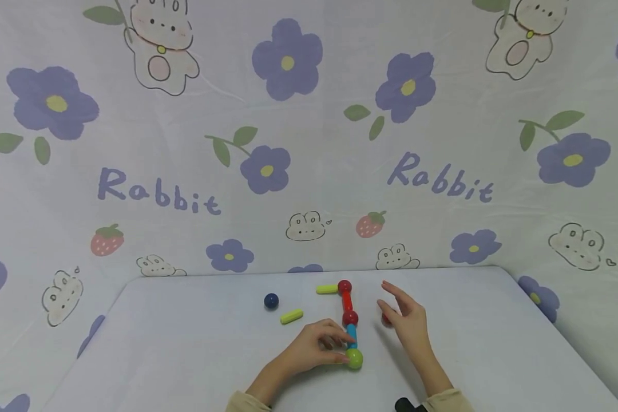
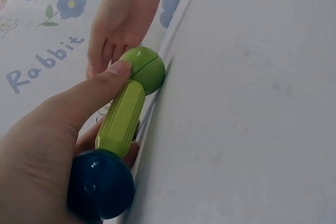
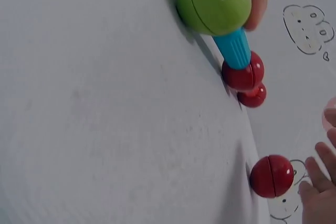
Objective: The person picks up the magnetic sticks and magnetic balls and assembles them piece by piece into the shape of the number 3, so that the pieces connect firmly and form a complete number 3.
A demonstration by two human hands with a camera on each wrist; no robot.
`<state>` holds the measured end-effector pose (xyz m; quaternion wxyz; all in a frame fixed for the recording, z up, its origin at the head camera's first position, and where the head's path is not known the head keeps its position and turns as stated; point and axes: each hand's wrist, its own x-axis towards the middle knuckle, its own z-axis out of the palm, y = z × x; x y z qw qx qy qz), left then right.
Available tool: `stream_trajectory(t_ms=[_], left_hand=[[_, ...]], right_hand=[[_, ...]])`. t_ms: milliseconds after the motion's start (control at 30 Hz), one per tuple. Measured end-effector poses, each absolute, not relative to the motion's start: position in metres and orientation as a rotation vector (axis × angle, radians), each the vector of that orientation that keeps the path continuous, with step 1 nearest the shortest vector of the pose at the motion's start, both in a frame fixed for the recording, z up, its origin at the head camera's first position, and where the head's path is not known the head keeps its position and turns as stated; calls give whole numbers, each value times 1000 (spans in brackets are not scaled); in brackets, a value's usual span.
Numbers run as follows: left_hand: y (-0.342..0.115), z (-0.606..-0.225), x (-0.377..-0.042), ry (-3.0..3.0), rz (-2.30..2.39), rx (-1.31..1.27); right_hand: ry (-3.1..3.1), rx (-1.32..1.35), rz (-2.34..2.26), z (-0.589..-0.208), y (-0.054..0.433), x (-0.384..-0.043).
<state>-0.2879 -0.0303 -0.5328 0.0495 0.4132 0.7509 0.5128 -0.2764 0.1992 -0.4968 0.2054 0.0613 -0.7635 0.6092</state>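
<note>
In the head view my left hand [image 1: 316, 343] holds the green ball [image 1: 355, 359] at the near end of a chain of toy balls and rods. Its thumb presses the ball's side and its fingers arch over the blue rod [image 1: 352, 336]. Beyond that rod come a red ball [image 1: 350, 318], a red rod [image 1: 347, 301] and another red ball [image 1: 344, 286], with a yellow-green rod [image 1: 327, 289] pointing left from it. My right hand [image 1: 409, 323], fingers spread and holding nothing, hovers near a loose red ball [image 3: 272, 176], partly hidden behind it in the head view.
A dark blue ball [image 1: 271, 301] and a loose yellow-green rod [image 1: 291, 316] lie left of the chain on the white table [image 1: 185, 343]. A patterned cloth [image 1: 309, 131] hangs behind the table's far edge. A black object [image 1: 407, 405] shows beside the right sleeve.
</note>
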Motion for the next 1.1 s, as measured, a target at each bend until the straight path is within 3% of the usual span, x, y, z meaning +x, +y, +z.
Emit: stream_trajectory(t_ms=[233,733,1100], left_hand=[[-32,-528,-286,2285,1521,1191],[-32,-537,-290,2256,1520,1198],[-33,-513,-276,2256,1546,1269]], right_hand=[[-2291,-42,1715,-518,214,-283],[-2357,-110,1646,-523,209,-282],[-2297,74,1663,-519,181,-307]])
